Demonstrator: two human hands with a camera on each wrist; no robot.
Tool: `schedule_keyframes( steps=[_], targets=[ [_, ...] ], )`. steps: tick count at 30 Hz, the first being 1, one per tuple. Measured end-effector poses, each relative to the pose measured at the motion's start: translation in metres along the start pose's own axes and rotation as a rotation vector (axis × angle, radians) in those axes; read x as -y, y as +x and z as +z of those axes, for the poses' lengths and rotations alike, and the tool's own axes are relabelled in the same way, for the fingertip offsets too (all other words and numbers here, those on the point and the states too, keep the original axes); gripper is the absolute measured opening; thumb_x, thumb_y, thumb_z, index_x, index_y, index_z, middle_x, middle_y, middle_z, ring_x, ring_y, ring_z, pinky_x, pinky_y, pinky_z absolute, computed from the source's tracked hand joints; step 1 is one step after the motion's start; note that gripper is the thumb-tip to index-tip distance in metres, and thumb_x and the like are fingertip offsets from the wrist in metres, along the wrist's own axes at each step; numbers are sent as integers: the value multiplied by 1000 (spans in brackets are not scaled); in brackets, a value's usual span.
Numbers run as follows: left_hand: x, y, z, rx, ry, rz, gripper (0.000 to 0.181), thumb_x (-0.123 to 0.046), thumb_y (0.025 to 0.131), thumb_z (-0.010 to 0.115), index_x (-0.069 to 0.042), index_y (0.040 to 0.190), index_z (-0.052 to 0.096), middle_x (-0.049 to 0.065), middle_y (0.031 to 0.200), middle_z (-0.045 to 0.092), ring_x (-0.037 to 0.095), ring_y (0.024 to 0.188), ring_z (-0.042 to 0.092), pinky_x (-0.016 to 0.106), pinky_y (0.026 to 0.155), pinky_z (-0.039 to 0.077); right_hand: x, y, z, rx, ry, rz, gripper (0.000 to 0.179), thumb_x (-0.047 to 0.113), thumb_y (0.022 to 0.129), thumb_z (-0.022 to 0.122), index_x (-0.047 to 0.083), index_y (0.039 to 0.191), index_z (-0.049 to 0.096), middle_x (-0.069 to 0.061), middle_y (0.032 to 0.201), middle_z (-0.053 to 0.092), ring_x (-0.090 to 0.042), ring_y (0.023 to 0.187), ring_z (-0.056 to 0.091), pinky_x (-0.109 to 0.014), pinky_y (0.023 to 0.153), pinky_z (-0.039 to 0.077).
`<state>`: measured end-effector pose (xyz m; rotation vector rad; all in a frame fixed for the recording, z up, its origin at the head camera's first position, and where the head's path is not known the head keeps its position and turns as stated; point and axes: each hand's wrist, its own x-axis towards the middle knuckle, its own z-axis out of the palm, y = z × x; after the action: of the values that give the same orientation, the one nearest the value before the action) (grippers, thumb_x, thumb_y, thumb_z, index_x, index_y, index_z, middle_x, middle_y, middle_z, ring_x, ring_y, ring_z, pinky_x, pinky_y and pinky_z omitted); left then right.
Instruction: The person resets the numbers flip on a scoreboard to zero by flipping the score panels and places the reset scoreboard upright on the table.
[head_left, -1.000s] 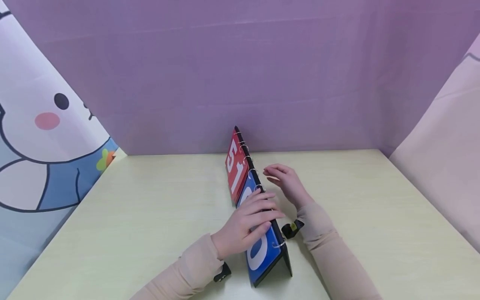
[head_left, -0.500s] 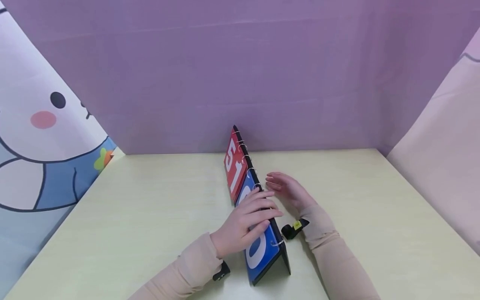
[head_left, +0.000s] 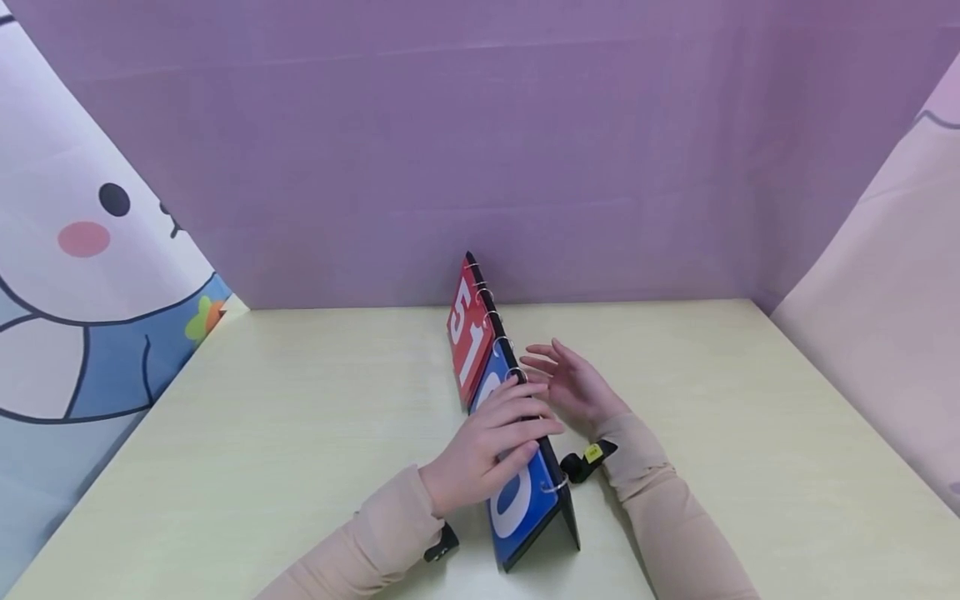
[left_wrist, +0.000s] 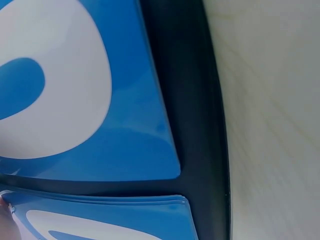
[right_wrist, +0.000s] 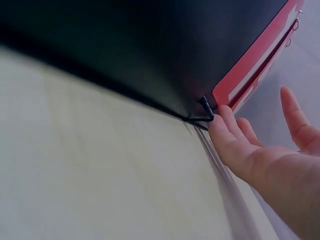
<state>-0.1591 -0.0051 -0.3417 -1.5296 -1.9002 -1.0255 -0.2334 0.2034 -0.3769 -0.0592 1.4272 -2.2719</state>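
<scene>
A tent-style flip scoreboard (head_left: 558, 475) stands on the table, its long axis running away from me. Red number cards (head_left: 471, 337) reading 5 and 1 hang at its far end, and blue cards (head_left: 517, 521) with white zeros at the near end. My left hand (head_left: 480, 454) rests across the top edge over the blue cards, fingers fairly straight and partly covering them. On the other side, my right hand (head_left: 581, 390) holds its fingers apart beside the scoreboard. In the right wrist view, its fingertips are at a black cord (right_wrist: 206, 109) near the panel's lower corner, beside a red card (right_wrist: 227, 90).
The pale table (head_left: 337, 400) extends on both sides of the scoreboard. A purple backdrop (head_left: 480, 150) rises at the back, with a cartoon-printed cloth (head_left: 112, 275) at left and a pale cloth (head_left: 892, 275) at right. Metal rings (head_left: 555, 485) line the scoreboard's top.
My right hand has lowered a little along the scoreboard's right side; its fingers, close together half a second ago, are now spread. My left hand and the scoreboard stay in place.
</scene>
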Motion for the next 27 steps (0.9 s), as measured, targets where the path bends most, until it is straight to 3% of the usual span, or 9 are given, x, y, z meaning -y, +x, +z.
schedule_keyframes(
  steps=[8,14,22,27],
  targets=[
    [-1,-1,-1,6,-2,-8,41,-28,104,31,-8,114,65,5,117,63,23,131,44,42,117,21,-1,1,1,-18,-8,13,44,45,101,35,14,133,39,-7,125,48,-18,104,56,-30,89,49],
    [-2,-1,-2,2,1,-11,42,-29,104,31,-8,114,65,5,117,63,23,131,44,42,117,21,1,0,3,-21,32,33,45,38,101,39,11,138,34,-6,122,50,-16,99,57,-29,87,49],
    [-3,1,-4,-9,-7,-18,41,-29,104,31,-9,115,65,4,116,63,22,130,44,43,117,22,6,-1,4,-86,207,25,19,20,102,42,14,108,58,-8,114,54,-17,100,56,-28,89,49],
    [-2,2,-5,-13,-14,-12,41,-29,104,31,-10,115,65,4,117,63,23,131,44,44,117,21,11,0,2,-158,267,3,12,14,101,42,9,106,51,-2,94,63,-10,90,56,-23,85,47]
  ],
)
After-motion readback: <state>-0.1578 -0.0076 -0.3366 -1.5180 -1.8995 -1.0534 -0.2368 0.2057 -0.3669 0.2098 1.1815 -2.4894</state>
